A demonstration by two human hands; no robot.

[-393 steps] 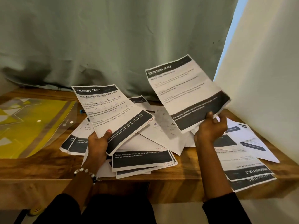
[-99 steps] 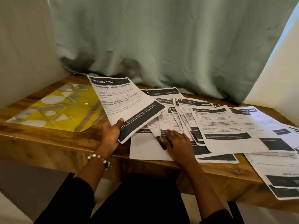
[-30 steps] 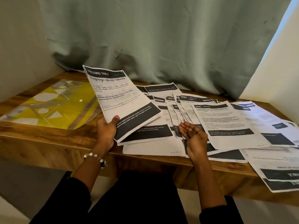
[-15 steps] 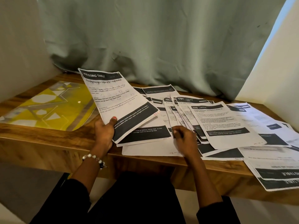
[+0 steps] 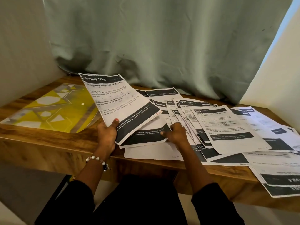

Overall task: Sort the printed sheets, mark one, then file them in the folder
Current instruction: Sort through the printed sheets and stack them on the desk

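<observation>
My left hand (image 5: 106, 135) grips a small stack of printed sheets (image 5: 120, 103), headed "DRESSING TABLE", tilted up above the wooden table (image 5: 48, 143). My right hand (image 5: 176, 133) pinches the lower right corner of another sheet (image 5: 146, 135) lying just under that stack. To its right, several printed sheets (image 5: 227, 127) with black bands lie fanned out. A clear yellow-patterned folder (image 5: 48, 111) lies flat at the table's left end.
More sheets (image 5: 279, 179) hang over the table's front edge at the right. A grey-green curtain (image 5: 162, 46) hangs behind the table. Pale walls close in on the left and right.
My right hand has moved left from the fanned sheets and taken hold of the sheet under the left-hand stack. The left hand's stack has stayed raised.
</observation>
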